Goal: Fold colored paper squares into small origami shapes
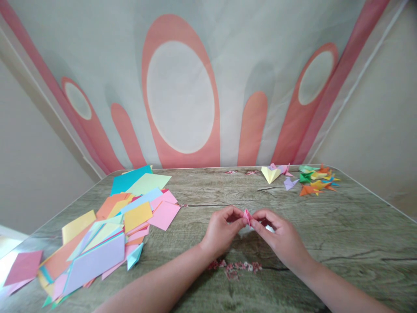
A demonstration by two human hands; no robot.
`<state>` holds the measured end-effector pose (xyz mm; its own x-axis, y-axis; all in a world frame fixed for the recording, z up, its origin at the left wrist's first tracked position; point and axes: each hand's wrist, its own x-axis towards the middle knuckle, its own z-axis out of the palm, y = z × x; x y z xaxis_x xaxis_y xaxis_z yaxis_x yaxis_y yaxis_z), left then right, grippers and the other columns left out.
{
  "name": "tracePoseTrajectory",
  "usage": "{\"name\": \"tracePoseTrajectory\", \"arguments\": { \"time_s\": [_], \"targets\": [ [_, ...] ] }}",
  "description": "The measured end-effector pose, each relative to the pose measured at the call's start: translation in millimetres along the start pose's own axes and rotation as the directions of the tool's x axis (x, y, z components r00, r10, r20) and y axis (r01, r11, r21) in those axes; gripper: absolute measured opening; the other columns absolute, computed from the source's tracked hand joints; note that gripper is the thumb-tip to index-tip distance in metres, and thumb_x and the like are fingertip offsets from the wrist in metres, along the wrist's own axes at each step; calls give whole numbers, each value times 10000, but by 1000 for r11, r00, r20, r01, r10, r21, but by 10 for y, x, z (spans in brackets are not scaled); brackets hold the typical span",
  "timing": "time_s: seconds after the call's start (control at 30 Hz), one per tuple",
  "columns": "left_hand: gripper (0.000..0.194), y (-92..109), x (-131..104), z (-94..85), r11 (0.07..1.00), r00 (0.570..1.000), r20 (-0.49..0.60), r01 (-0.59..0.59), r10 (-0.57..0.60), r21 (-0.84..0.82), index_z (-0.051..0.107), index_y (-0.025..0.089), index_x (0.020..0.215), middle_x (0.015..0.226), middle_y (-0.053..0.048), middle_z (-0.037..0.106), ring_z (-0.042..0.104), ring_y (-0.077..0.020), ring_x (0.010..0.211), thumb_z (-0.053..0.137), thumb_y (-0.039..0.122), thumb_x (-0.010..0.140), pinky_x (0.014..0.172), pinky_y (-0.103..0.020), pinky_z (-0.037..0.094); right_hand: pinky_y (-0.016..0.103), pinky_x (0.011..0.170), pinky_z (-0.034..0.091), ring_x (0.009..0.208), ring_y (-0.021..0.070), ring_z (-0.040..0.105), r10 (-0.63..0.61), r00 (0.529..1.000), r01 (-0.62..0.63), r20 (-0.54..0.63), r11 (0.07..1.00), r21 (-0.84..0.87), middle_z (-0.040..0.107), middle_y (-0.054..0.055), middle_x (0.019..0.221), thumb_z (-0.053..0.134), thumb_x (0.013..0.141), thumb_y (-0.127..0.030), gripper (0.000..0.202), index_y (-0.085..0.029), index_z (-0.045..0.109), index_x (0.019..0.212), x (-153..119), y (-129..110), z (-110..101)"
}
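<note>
A small piece of folded pink origami paper point(247, 217) is held up just above the table, near the middle of the view. My left hand point(224, 228) pinches its left side between thumb and fingertips. From the other side, my right hand point(276, 230) grips it the same way. The fingertips of both hands almost meet and cover much of the paper, so its full shape is hidden. Only a narrow pointed top shows between them.
Loose coloured paper sheets point(97, 256) spread over the left of the wood-grain table point(202, 191). Folded paper figures point(317, 178) lie in a cluster at the back right, beside a pale yellow folded piece point(270, 174). A printed cloth point(231, 87) hangs behind the table.
</note>
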<state>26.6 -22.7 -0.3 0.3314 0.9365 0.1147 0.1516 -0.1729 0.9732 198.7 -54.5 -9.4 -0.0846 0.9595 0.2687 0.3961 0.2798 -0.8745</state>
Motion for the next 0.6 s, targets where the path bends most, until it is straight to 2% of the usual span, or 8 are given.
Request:
{"name": "tracePoseTrajectory", "arguments": {
  "time_s": [0.17,0.27,0.37,0.6],
  "targets": [
    [151,2,-27,25,1000,1000,8,-5,5,-22,622,150,801,753,-19,661,609,-131,705,650,299,806,699,-230,475,266,696,456,743,161,603,8,1000,-8,3,999,37,656,0,791,551,895,-377,181,-219,635,869,-20,-33,18],
    [122,-37,-32,45,995,999,36,23,-20,-101,606,148,838,744,-12,662,615,-124,690,643,259,803,682,-224,478,264,690,454,738,159,604,21,1000,-21,11,999,35,655,-1,788,550,894,-370,175,-217,629,867,-24,-24,34],
    [114,-78,-26,50,992,998,46,56,-51,-109,625,139,871,758,-23,677,620,-128,696,628,233,806,686,-230,479,264,689,454,736,160,605,44,999,-44,29,999,10,661,0,791,552,890,-359,166,-217,629,850,-23,6,53],
    [137,-31,-26,38,994,999,35,42,-39,-100,648,132,791,763,-38,680,622,-141,715,641,268,798,702,-242,488,250,663,457,720,158,592,84,995,-85,51,996,15,644,-7,763,544,888,-381,193,-216,624,827,-13,-38,42]
  ]
}}
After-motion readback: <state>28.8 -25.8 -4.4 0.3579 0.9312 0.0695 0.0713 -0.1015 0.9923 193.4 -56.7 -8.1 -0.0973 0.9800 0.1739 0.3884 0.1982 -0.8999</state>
